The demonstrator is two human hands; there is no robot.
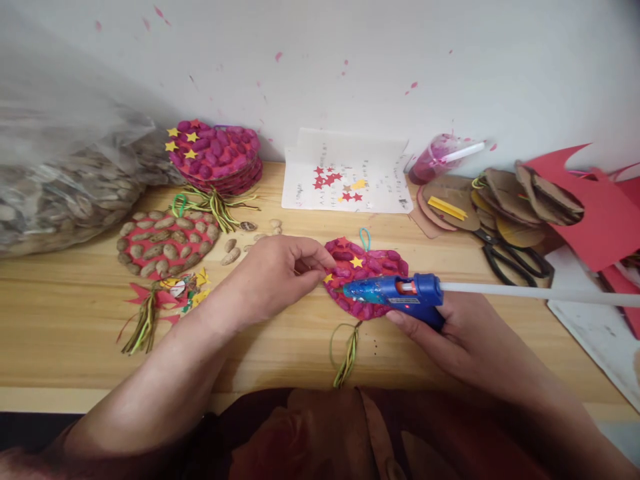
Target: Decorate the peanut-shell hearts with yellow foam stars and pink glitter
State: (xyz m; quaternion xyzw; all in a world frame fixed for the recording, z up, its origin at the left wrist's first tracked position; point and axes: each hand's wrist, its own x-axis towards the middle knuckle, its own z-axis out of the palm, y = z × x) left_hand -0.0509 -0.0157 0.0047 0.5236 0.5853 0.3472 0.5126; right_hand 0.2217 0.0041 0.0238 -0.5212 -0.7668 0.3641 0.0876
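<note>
My right hand (450, 327) is wrapped round a blue glue gun (420, 297) with a long white glue stick (525, 291) running out of its back. Below the gun lies a heart-shaped ornament (373, 310) covered in magenta-painted peanuts, with a turquoise loop (365, 238) on top and a green-and-brown tassel (347, 360) at the bottom. At its left edge, the thumb and forefinger of my left hand (280, 277) are pinched at a small yellow star (329, 279). The nozzle points toward that star. Another yellow star (357, 263) and a red star (343, 241) sit on the peanuts.
An unpainted peanut heart (167, 250) and a stack of magenta hearts (220, 150) are on the left, near a bag of peanuts (65, 193). White paper (300, 193) bears loose stars. Scissors (515, 260), cardboard pieces (525, 193) and a tipped cup (437, 157) lie right.
</note>
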